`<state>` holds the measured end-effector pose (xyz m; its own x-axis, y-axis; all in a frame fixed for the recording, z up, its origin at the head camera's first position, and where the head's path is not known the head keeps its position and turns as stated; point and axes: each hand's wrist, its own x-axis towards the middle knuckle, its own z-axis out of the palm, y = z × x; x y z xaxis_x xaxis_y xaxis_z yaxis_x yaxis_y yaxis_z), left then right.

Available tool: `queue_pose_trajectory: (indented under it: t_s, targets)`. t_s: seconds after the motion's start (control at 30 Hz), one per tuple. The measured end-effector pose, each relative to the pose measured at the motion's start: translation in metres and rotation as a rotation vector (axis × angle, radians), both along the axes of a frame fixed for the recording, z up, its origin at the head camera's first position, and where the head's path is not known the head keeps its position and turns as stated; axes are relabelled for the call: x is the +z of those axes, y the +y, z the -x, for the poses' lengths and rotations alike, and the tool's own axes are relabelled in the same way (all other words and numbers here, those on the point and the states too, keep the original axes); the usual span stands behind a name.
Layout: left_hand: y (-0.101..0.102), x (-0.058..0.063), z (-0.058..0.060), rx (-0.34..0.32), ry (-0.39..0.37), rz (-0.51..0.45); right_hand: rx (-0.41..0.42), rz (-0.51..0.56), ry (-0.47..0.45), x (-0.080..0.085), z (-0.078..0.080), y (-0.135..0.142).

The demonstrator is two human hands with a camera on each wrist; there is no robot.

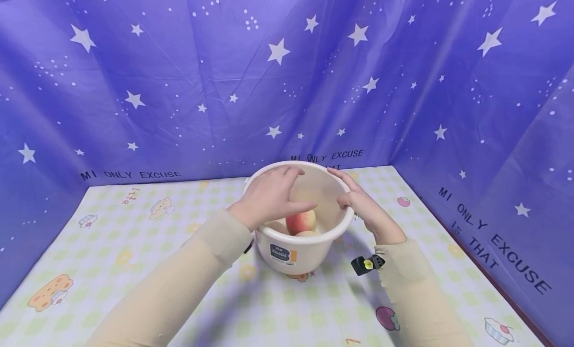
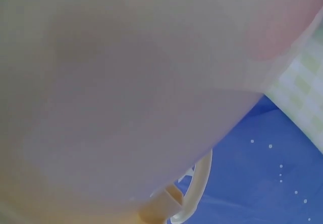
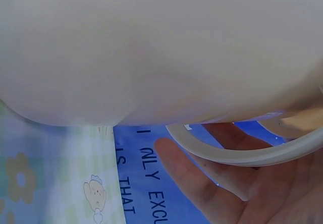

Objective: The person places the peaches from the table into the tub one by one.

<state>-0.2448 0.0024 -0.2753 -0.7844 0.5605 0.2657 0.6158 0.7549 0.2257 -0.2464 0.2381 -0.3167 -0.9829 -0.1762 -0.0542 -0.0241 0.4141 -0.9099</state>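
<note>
A white plastic bucket (image 1: pixel 309 250) with a dark blue and orange label stands mid-table in the head view. Inside lies a red and yellow fruit (image 1: pixel 301 222), seemingly a peach, with paler round things (image 1: pixel 307 233) partly hidden by the rim. My left hand (image 1: pixel 271 195) reaches over the bucket's left rim, fingers spread and loosely bent above the fruit, with nothing seen in its grasp. At the right rim, my right hand (image 1: pixel 365 207) grips the bucket, thumb over the edge. The right wrist view shows its fingers outside the wall, behind the white handle (image 3: pixel 237 158).
A checked cloth with printed cartoons covers the table (image 1: pixel 148 252). Purple curtains (image 1: pixel 202 88) with white stars rise behind it and on both sides. A black strap with a small yellow flower (image 1: pixel 368 264) sits at the right cuff.
</note>
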Motion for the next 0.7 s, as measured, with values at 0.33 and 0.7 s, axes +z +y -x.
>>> queue_pose_trajectory:
  t_s: [0.33, 0.7]
  targets:
    - [-0.013, 0.002, -0.005, -0.023, 0.113, -0.131, -0.005, -0.001, 0.008, -0.001, 0.0, 0.0]
    - [-0.029, 0.003, -0.006, -0.031, 0.223, -0.138, -0.002, -0.003, 0.02, 0.0, -0.001, -0.001]
